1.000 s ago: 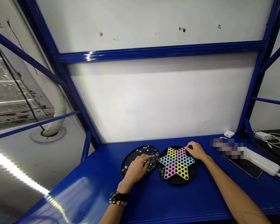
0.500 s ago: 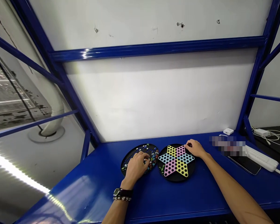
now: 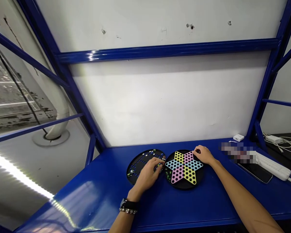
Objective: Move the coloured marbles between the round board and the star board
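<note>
My left hand reaches over the right part of a round black tray, its fingers bent and thumb apart from them. Glass marbles show between and beyond the fingertips; some are hidden under the hand. Right of it lies a Chinese checkers board, a star with yellow, pink and blue points full of black holes, on a black round base. Green marbles sit at its left side. My right hand has its fingers closed at the board's upper right edge, by a pink point; the fingertips are partly hidden.
Both round pieces rest on a blue tabletop inside a blue metal frame against a white wall. On the right lie a phone, a white power strip, a small white case and a blurred-out item. White cables lie beyond.
My left hand has slid right, from the middle of the tray to its right side, uncovering more of the tray. My right hand stays at the board. The view has shifted slightly.
</note>
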`<state>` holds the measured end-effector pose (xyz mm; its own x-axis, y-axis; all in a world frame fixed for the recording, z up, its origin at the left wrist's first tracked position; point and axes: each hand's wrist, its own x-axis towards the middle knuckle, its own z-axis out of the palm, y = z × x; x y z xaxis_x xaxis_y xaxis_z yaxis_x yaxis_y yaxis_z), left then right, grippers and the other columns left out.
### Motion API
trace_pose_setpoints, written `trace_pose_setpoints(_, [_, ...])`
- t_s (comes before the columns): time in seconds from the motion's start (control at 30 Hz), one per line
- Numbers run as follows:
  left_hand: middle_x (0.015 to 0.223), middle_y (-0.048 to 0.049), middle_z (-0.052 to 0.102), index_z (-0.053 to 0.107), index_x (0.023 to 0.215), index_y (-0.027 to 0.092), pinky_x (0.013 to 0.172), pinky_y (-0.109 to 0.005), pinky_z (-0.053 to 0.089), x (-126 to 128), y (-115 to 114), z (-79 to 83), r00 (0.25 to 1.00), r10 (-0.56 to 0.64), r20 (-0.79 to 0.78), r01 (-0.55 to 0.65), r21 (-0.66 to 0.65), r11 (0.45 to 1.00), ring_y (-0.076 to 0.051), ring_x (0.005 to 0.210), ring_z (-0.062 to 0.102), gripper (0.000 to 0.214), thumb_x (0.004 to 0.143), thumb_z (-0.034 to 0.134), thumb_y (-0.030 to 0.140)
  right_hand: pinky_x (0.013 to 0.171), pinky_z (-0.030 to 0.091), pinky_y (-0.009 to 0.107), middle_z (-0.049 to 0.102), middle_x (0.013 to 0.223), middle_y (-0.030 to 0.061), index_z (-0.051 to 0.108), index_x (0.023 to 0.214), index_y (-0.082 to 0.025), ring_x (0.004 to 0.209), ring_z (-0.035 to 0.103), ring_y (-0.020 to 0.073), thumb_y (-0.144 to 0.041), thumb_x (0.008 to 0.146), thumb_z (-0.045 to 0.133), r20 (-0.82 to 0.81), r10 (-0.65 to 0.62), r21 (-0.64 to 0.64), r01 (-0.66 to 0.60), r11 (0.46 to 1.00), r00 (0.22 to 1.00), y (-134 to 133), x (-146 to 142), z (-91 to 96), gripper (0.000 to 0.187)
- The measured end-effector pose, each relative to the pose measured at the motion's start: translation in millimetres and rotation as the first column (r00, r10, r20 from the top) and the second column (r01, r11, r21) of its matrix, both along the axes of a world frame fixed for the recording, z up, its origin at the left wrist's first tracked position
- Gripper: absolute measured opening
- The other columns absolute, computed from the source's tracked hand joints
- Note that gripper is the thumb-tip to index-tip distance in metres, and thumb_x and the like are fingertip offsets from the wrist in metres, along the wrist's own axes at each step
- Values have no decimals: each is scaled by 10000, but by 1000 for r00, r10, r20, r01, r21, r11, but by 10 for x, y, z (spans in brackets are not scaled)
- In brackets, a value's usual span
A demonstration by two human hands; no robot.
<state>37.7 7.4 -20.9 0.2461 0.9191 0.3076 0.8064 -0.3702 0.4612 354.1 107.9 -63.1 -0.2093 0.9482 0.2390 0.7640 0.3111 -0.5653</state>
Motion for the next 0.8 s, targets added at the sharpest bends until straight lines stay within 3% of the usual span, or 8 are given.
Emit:
trace_pose_setpoints(0.1, [1206, -65, 643, 634, 1177, 236, 981, -383, 454, -244, 75, -40, 968, 234, -91, -228, 76, 971, -247, 1137, 574, 362, 900, 408, 286, 681, 395, 272, 655, 847, 32, 649, 748, -222, 744, 581, 159, -404, 872, 515, -2, 3, -5, -3, 1000, 1000, -5, -1, 7, 257])
trace_pose_setpoints(0.17, [1213, -67, 651, 646, 1180, 230, 974, -397, 453, -358, 96, -73, 939, 304, -163, -297, 62, 953, -266, 1146, 571, 379, 874, 428, 283, 683, 394, 272, 656, 845, 34, 644, 741, -220, 740, 579, 158, -403, 872, 513, -7, 4, -2, -4, 1000, 1000, -10, -3, 14, 260])
trace_pose_setpoints(0.37, [1133, -37, 697, 714, 1035, 272, 892, -363, 473, -328, 74, -111, 945, 236, -226, -250, -37, 967, -250, 1072, 613, 323, 882, 445, 367, 685, 393, 270, 651, 838, 27, 642, 738, -221, 742, 577, 158, -397, 868, 518, -9, 1, -3, -1, 1000, 1000, -14, -7, 21, 251])
trace_pose_setpoints(0.57, [1022, -28, 739, 727, 945, 252, 833, -323, 475, -313, 78, -101, 940, 277, -197, -296, -74, 952, -225, 986, 654, 256, 844, 505, 330, 682, 391, 271, 653, 844, 27, 642, 741, -223, 740, 577, 158, -406, 870, 518, -17, 4, -2, -4, 1000, 1000, -14, -6, 12, 255])
trace_pose_setpoints(0.7, [988, -28, 748, 725, 925, 249, 842, -344, 474, -273, 48, -52, 935, 304, -181, -311, -13, 950, -237, 982, 652, 241, 835, 513, 318, 685, 394, 271, 648, 834, 26, 637, 734, -221, 736, 578, 156, -401, 872, 513, -17, 15, 12, -14, 1000, 1000, -10, -3, 8, 259])
trace_pose_setpoints(0.8, [988, -26, 744, 715, 939, 245, 849, -332, 485, -160, 12, 24, 954, 290, -75, -287, 51, 957, -224, 961, 655, 247, 847, 507, 342, 683, 396, 270, 649, 830, 25, 636, 729, -221, 729, 577, 153, -395, 872, 515, -10, 16, 10, -16, 1000, 1000, -7, -2, 7, 255])
